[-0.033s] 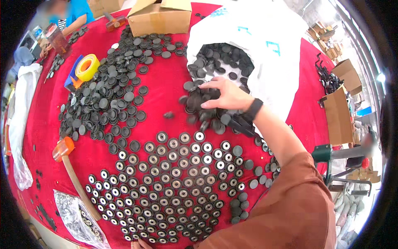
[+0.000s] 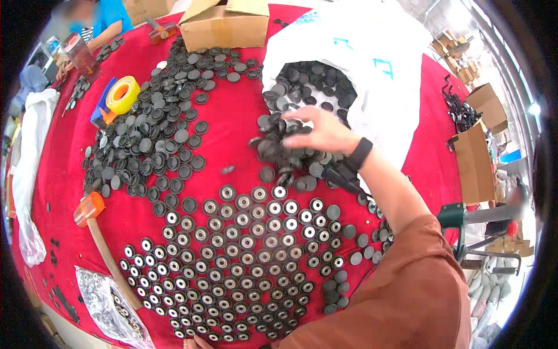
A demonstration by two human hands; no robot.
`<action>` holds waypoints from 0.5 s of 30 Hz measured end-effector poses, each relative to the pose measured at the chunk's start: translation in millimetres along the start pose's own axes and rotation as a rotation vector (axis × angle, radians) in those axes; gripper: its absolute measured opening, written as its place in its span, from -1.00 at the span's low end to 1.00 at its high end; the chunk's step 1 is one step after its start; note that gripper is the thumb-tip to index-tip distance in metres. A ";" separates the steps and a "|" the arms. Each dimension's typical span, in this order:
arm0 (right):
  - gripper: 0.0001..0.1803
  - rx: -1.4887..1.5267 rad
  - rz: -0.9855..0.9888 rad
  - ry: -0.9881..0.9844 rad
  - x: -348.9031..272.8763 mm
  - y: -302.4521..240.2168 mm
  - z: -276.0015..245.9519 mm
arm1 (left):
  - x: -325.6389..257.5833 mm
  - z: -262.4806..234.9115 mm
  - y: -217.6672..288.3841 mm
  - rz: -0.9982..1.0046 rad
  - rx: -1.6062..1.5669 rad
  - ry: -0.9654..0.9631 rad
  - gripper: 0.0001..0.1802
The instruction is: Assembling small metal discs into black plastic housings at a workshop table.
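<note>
My right hand (image 2: 322, 132) is over a heap of black round caps (image 2: 279, 148) at the mouth of a white sack (image 2: 383, 64). Its thumb and fingers are apart, slightly smeared by motion, among the caps. One loose cap (image 2: 228, 169) is blurred in motion left of the heap. Only fingers of my left hand (image 2: 197, 343) show at the lower edge, stretched out beside the nearest discs. In front of me, black discs with metal ring centres (image 2: 247, 244) stand in close rows on the red cloth (image 2: 232, 116).
A large pile of black caps (image 2: 151, 139) spreads at the left, beside yellow tape (image 2: 122, 95). Nearer are an orange-headed mallet (image 2: 89, 208) and a clear bag of parts (image 2: 110, 302). A cardboard box (image 2: 224, 28) stands far back; a person in blue (image 2: 113, 20) sits far left.
My right hand has shifted slightly to the right, and the caps under its fingers have moved. The loose cap has slid left and a little nearer. My left hand stays in place.
</note>
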State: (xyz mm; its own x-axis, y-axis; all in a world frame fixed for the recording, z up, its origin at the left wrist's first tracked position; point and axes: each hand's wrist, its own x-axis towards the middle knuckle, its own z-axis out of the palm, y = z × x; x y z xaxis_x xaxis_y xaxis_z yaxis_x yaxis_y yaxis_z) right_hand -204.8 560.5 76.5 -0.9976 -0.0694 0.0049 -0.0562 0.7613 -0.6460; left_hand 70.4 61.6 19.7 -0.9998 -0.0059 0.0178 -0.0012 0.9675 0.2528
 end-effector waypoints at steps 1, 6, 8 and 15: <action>-0.37 -0.067 0.064 0.083 9.3 -0.8 -3.2 | 0.4 -1.6 2.9 0.010 -0.013 0.033 -0.67; -0.18 -0.407 0.222 0.325 99.3 67.5 -1.7 | 7.9 -1.0 4.5 0.021 -0.025 -0.004 -0.66; -0.14 -0.537 0.306 0.357 118.9 77.9 17.5 | 7.7 6.1 -2.5 0.077 -0.045 0.020 -0.66; -0.51 -0.213 0.223 -0.082 53.8 46.5 4.3 | -1.9 12.4 -11.2 -0.010 -0.105 0.019 -0.72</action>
State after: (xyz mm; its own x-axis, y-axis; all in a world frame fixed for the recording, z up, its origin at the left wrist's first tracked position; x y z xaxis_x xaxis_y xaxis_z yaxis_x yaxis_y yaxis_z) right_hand -260.9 589.4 43.5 -0.9802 0.0690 -0.1856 0.1472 0.8807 -0.4502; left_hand 72.1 53.9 4.9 -0.9993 -0.0210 0.0325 -0.0082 0.9357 0.3526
